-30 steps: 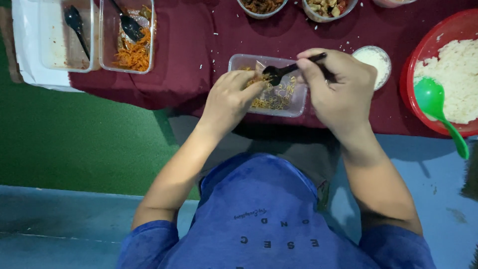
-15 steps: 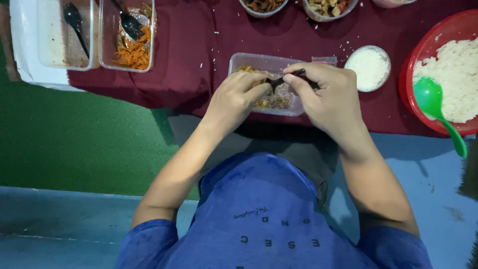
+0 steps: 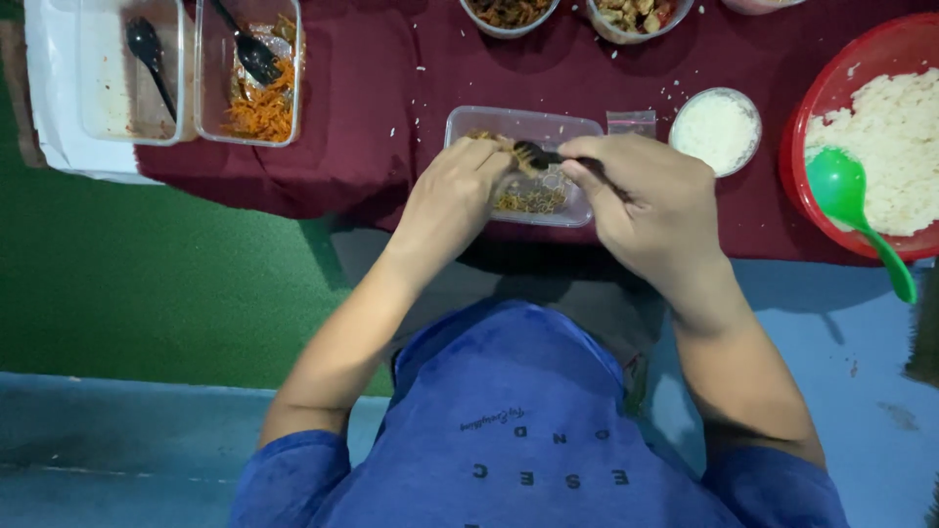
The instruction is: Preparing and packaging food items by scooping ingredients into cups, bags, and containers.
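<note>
The red cloth [image 3: 372, 108] covers the table, and a red basin [image 3: 831, 88] of rice with a green ladle [image 3: 851, 200] stands at my right. The clear box [image 3: 523, 132] is before me. My right hand [image 3: 650, 200] grips a black spoon [image 3: 533, 154] over it; my left hand [image 3: 455, 196] touches the spoon's tip with curled fingers.

Maroon cloth [image 3: 372, 117], red bowl [image 3: 812, 108] of white rice [image 3: 900, 147], green ladle [image 3: 851, 200], black spoon [image 3: 533, 154].

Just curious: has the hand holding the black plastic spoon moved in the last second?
Yes. The right hand came down with the black plastic spoon into the clear plastic container.
</note>
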